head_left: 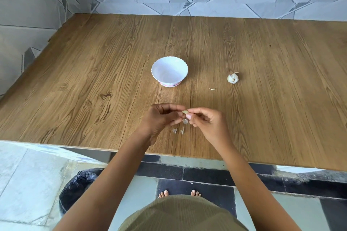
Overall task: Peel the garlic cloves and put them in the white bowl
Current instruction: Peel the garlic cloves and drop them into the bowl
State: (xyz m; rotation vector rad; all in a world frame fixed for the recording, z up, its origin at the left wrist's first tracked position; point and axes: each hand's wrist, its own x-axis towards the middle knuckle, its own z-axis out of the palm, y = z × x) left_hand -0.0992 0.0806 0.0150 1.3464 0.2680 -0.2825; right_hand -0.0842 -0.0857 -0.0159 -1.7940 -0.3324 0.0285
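Note:
A pale garlic clove (185, 112) is pinched between the fingertips of my left hand (163, 116) and my right hand (204, 119), a little above the wooden table (93, 80). A strip of papery skin (185, 121) hangs under the clove. The white bowl (169, 71), scalloped at the rim with a pink band at its base, stands beyond my hands; I see nothing inside it. The rest of the garlic bulb (233, 78) lies to the right of the bowl.
Bits of peeled skin (178, 130) lie on the table just below my hands, and one small piece (212, 89) lies between bowl and bulb. A bin lined with a black bag (78, 187) stands on the floor under the table's near edge, left of my feet.

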